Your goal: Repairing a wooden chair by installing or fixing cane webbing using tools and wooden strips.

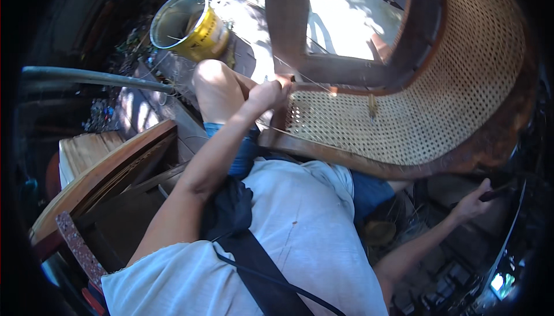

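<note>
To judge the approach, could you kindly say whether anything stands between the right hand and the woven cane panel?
Yes: in this view, the brown wooden outer rail, curving along the lower-right edge, lies between the right hand and the woven cane panel.

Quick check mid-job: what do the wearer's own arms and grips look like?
The left grip and right grip are bare hands, with no glove or wristband visible. Both forearms are bare too. The left sleeve is short, loose and pale, matching the shirt. A broad dark strap and thin black cable cross the torso.
</note>
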### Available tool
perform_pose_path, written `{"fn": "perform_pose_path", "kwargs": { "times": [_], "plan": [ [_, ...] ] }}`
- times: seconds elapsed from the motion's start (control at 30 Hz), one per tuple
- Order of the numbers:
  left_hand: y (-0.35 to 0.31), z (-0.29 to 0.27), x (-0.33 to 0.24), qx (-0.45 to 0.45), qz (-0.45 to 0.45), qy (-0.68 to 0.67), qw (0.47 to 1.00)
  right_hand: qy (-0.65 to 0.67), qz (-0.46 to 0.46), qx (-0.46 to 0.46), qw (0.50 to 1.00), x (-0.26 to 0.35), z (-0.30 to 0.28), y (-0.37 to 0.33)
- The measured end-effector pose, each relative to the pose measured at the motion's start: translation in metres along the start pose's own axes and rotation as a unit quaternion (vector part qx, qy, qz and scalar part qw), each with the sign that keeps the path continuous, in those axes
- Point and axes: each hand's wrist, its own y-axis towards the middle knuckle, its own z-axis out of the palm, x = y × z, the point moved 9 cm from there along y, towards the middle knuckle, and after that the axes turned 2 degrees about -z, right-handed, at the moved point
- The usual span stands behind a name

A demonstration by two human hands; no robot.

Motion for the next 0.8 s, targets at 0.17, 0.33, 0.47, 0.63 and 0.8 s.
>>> {"fn": "perform_pose_path", "kwargs": {
  "times": [0.17, 0.33, 0.47, 0.63, 0.8],
  "plan": [
    [-0.013, 0.020, -0.058, 0.262, 0.010, -0.662, 0.702, 0.237, 0.177, 0.329, 0.897, 0.021, 0.026, -0.177],
    [-0.068, 0.004, -0.158, 0.396, 0.125, -0.848, 0.330, 0.077, -0.003, 0.463, 0.883, 0.049, 0.020, -0.297],
    [-0.084, 0.003, -0.181, 0.394, 0.110, -0.855, 0.320, 0.059, -0.073, 0.492, 0.865, 0.047, 0.026, -0.324],
    [-0.085, 0.006, -0.193, 0.405, 0.130, -0.853, 0.302, -0.027, -0.105, 0.503, 0.858, 0.078, 0.035, -0.296],
    [-0.069, 0.025, -0.193, 0.403, 0.099, -0.863, 0.289, 0.165, -0.108, 0.416, 0.888, 0.156, 0.082, -0.227]
  ]
}}
